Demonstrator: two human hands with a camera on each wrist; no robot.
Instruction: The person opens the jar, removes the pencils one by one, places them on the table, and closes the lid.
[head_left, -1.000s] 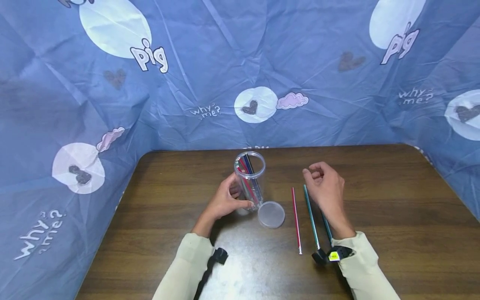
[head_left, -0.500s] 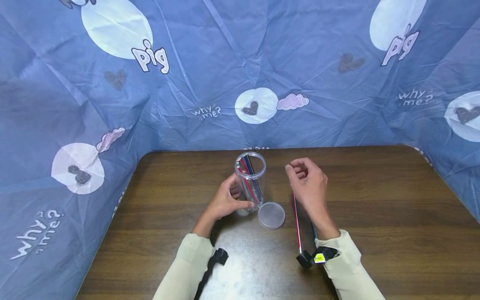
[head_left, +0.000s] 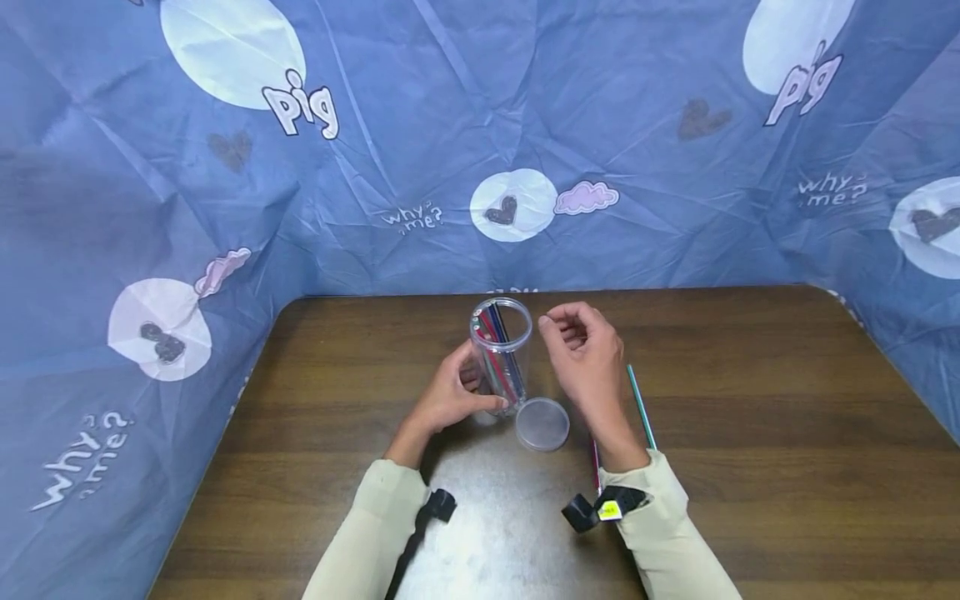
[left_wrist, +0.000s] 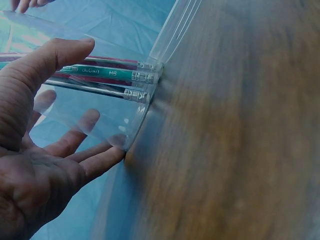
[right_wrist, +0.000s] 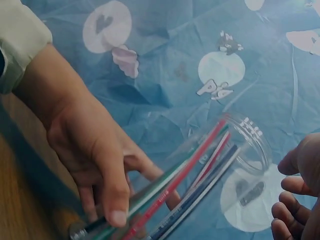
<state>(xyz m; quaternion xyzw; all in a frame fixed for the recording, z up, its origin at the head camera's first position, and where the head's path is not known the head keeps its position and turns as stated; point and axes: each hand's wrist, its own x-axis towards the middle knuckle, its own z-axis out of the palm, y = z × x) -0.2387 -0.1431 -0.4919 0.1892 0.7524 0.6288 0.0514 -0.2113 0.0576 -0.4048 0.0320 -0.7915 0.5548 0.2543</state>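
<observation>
My left hand [head_left: 450, 400] grips the lower part of a clear plastic jar [head_left: 525, 354]. Its thumb lies across one side and its fingers reach round the other, as the left wrist view shows. Several red, teal and dark pencils [left_wrist: 107, 74] lean inside the jar, rubber-end ferrules down at its base. Just right of the rim hovers my right hand [head_left: 588, 354], fingers loosely curled, with nothing visible in it. In the right wrist view, that hand [right_wrist: 302, 195] appears at the right edge, apart from the jar. A round translucent lid [head_left: 542, 425] lies by the jar's base.
A teal pencil [head_left: 640, 400] lies on the wooden table [head_left: 750, 417] right of my right forearm. A red pencil [head_left: 596, 467] is mostly covered by that forearm. Blue printed cloth [head_left: 420, 167] stands behind the table and along its sides.
My right hand has moved left, from above the teal pencils to beside the jar's rim. One teal pencil is now hidden, another uncovered. The left hand and jar have stayed put.
</observation>
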